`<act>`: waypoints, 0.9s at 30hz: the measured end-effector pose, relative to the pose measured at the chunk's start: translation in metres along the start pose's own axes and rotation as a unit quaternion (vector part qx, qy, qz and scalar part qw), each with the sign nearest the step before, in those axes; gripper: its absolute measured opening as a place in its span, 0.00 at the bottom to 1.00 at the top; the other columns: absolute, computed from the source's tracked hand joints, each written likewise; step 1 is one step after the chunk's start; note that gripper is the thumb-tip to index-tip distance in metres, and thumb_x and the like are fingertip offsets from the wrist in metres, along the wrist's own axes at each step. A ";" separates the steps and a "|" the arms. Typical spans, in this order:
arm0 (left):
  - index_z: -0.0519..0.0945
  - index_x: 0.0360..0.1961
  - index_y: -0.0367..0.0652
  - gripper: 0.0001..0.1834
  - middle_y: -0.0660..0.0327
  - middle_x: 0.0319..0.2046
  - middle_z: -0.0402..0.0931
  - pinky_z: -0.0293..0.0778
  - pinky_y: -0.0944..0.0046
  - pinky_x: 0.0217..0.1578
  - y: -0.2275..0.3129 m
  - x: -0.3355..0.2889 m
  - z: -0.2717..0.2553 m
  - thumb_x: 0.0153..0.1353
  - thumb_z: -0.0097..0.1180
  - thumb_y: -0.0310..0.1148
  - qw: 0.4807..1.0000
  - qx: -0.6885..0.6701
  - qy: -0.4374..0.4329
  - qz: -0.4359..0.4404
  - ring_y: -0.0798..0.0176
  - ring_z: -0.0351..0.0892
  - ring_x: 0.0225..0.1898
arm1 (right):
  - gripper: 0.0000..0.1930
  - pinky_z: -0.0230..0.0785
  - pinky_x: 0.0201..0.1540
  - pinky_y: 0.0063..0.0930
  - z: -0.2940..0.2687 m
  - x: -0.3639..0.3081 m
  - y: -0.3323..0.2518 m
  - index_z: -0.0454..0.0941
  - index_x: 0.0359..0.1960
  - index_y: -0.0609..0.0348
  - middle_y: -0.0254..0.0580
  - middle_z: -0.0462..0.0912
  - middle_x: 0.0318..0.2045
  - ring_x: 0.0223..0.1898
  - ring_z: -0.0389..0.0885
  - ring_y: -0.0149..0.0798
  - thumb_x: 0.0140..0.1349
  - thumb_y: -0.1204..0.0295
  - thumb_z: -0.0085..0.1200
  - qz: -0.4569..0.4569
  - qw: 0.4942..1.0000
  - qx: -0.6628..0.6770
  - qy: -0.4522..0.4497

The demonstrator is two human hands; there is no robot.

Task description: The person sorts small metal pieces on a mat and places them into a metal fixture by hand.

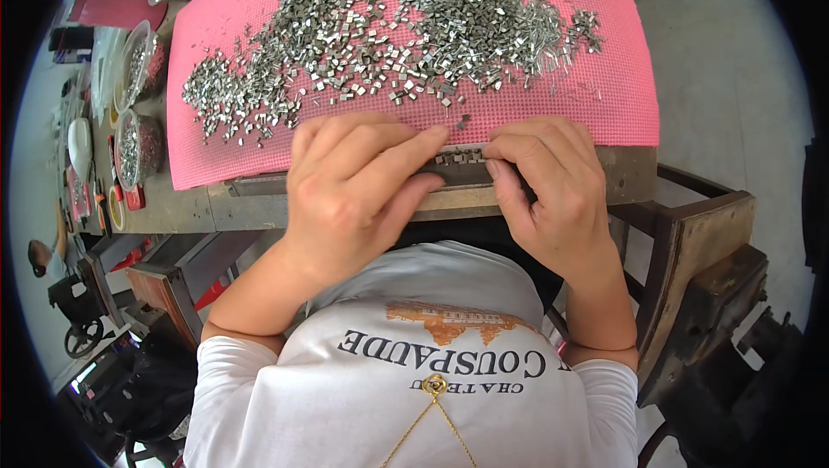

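A white shirt [380, 373] lies closest, below a wooden table [246, 216]. A pink mat [622, 79] covers much of the table, carrying heaps of small metal pieces [471, 28]. At its front edge, the left hand [341, 179] has thumb and forefinger apart; any grip cannot be told. The right hand's [557, 183] thumb and forefinger pinch the right end of a short metal row [460, 157] lying between both hands.

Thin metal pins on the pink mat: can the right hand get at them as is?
Probably yes: the thin metal pins lie beyond the right hand, with nothing bulky between. Its fingers are at the row of small metal pieces, though.
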State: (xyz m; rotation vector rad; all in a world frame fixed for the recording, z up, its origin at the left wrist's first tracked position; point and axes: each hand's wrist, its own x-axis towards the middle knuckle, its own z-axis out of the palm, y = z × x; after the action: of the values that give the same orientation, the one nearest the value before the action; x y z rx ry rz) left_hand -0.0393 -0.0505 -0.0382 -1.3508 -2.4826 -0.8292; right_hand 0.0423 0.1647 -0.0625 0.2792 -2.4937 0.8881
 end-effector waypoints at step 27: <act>0.86 0.53 0.41 0.32 0.59 0.37 0.86 0.73 0.56 0.46 -0.107 -0.124 -0.065 0.41 0.77 0.21 0.986 0.095 0.136 0.004 0.52 0.84 0.40 | 0.11 0.65 0.45 0.41 0.013 0.014 -0.025 0.79 0.37 0.56 0.38 0.81 0.34 0.39 0.78 0.46 0.53 0.75 0.68 0.034 0.994 -0.092 -0.053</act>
State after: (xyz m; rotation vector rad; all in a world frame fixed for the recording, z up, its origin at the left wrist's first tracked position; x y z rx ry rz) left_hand -0.0634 -0.2207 -0.0778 -1.1036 -2.2769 -0.7009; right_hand 0.0336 0.1369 -0.0511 0.1839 -2.6773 0.6780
